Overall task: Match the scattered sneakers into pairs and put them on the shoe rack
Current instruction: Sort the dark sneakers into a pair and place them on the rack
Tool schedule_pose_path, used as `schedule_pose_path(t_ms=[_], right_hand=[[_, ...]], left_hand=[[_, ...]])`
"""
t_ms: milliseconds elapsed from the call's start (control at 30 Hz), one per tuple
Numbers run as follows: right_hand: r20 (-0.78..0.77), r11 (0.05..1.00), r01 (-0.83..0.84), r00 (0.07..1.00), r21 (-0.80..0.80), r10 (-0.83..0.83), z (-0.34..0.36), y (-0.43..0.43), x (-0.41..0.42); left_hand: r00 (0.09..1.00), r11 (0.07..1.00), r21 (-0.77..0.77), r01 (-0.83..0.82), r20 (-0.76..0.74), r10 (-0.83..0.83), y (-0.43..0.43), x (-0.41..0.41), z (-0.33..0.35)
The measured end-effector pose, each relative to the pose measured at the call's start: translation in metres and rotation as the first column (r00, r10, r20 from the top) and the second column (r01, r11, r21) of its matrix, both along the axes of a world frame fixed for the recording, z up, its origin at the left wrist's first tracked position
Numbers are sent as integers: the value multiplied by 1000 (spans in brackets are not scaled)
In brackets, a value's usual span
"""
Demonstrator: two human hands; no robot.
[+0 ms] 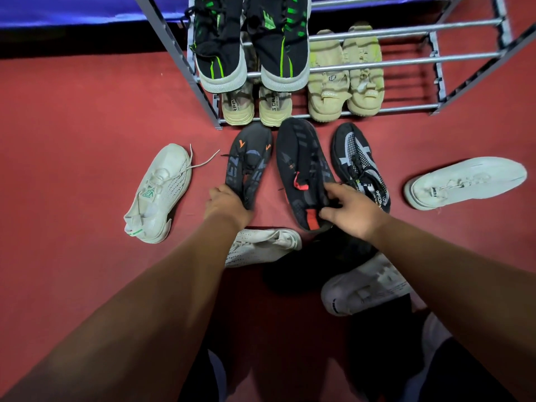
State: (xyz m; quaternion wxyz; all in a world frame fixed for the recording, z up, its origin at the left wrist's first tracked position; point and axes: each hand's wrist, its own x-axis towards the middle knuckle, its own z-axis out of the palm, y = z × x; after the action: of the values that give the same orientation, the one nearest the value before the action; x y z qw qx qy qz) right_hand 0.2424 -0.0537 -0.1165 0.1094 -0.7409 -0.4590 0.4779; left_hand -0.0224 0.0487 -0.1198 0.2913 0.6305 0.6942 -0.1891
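Two black sneakers with orange marks lie toes-forward on the red floor in front of the shoe rack [406, 61]. My left hand [224, 203] grips the heel of the left black sneaker [249, 163]. My right hand [352, 211] holds the heel end of the right black sneaker [304, 169], the one with a red tab. A black and white mesh sneaker [358, 163] lies just right of them. On the rack stand a black and green pair [252, 39] and two beige pairs [346, 74].
A white sneaker with green logo [158, 192] lies at the left and another white sneaker [467, 181] at the right. Under my arms lie a white perforated sneaker [261, 246] and a white and grey one [362, 285]. A blue mat [72, 10] borders the back.
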Motion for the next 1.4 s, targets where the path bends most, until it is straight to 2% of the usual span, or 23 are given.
schedule_pose_path(t_ms=[333,533,600,733,867,1033,1167,1333,1400], right_hand=[[-37,994,-98,995,-54,96,-15,8,-7],[-164,993,-40,986,-109,21,-22,5,-3],[-112,998,-26,993,-58,19,-23,4,-2],[125,995,-13,992,102,0,-19,3,11],[217,1000,-27,976,14,23,-14,0,29],[323,991,-68,941,-113,101,-15,12,11],[292,979,172,947,-111,-133,-27,24,-10],[210,977,199,961,-70,-181,-14,24,-4],[190,945,328,927,13,-324,-2,22,6]], left_hand=[[998,999,18,-27,49,26,4,-4,-12],[996,998,38,-48,79,45,4,-9,-14],[997,999,29,-43,66,41,5,-9,-14],[999,1000,9,-20,33,20,6,-6,-12],[999,998,-38,-43,-2,43,7,2,-7],[998,998,-19,-54,18,54,1,1,-6],[998,999,5,-37,43,37,-3,-3,-8],[999,1000,-2,-14,43,14,0,-4,-5],[999,1000,-18,-9,34,9,5,-3,-1]])
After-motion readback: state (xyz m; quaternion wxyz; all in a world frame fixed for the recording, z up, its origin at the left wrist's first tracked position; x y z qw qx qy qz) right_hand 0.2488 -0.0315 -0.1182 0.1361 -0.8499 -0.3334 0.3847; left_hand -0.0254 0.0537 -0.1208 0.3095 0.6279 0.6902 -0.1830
